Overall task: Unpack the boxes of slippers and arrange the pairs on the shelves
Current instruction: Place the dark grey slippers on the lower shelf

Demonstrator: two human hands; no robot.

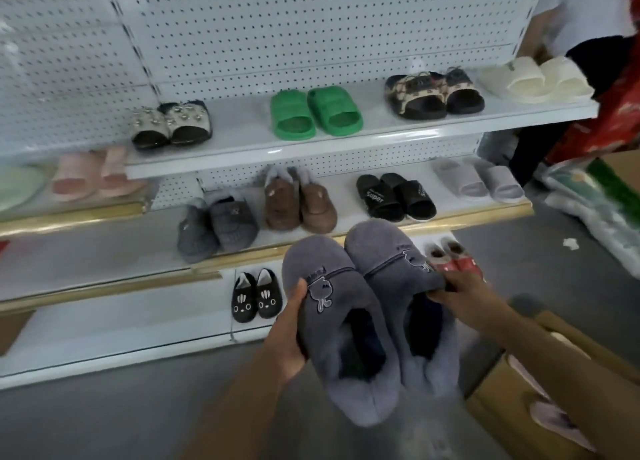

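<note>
A: Nearest are the two hands, each with one grey slipper of a pair. Left hand [289, 335] has its grip curled round the outer edge of the left slipper [332, 324], thumb on top by the stitched animal.

B: And the other?

A: Right hand [460, 295] pinches the upper of the right slipper [391, 272] at its outer edge, fingers closed on the cloth. The pair sits side by side, touching, toes pointing away toward the shelves, furry heels toward the camera.

B: Where could they go?

A: My guess is the bottom shelf [121, 324], just beyond the toes. From left to right it holds a small black cat-face pair [256, 295], then a gap hidden behind the held slippers, then a small red pair [457, 259] just beside the right hand. Bare shelf also lies well to the left.

B: So which way?

A: Long axes already run front to back, matching the pairs on show, so no turning seems needed. Both hands look equally near; a push forward and down would do, likely shifted left to clear the red pair.

B: Middle shelf?

A: Dark grey pair [214, 227], brown pair [299, 201], black slides [394, 196], pale grey slides [479, 179]. A box [512, 383] sits low right, near the right forearm
</note>
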